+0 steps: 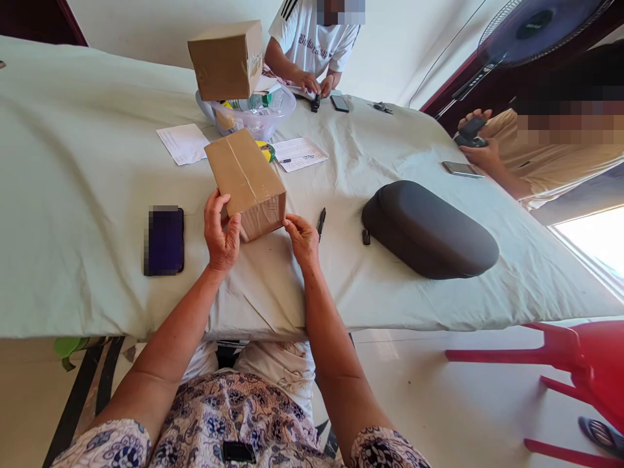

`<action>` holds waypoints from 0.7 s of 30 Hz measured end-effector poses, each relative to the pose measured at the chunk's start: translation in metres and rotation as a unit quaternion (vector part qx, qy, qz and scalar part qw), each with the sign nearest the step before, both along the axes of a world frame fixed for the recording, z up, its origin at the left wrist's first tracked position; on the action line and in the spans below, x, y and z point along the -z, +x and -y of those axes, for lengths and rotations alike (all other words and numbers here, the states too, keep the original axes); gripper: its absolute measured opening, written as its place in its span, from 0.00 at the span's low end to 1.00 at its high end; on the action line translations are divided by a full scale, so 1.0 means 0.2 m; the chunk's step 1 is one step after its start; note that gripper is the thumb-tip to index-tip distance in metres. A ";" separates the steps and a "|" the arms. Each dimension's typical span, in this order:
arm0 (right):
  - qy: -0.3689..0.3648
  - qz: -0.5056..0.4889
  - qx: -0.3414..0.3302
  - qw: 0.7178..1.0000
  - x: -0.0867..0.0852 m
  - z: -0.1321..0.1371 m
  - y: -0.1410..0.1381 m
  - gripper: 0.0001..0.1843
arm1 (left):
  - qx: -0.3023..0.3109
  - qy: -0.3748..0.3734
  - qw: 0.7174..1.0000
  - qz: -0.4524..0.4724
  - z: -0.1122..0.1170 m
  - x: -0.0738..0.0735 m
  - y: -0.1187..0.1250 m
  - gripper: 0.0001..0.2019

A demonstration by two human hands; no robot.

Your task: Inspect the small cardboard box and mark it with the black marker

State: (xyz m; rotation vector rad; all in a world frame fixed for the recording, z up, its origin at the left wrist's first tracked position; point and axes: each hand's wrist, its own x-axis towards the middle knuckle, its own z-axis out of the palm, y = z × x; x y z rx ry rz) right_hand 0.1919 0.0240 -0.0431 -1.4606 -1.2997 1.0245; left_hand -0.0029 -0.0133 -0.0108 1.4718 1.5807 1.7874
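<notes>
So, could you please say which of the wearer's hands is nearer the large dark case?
Right: the right hand is left of the case, at the box; the left hand, farther left.

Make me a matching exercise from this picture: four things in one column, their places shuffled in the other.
1. taped box
2. black pen
3. plastic tub
4. flat dark device

A. beneath another cardboard box
B. left of the left hand
C. touched by both hands
D. just right of the right hand

Pairs: 1-C, 2-D, 3-A, 4-B
</notes>
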 end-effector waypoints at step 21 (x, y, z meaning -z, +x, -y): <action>-0.053 -0.161 0.042 0.985 -0.06 0.01 -0.04 0.26 | 0.007 -0.018 0.995 0.098 -0.02 0.01 0.00 0.27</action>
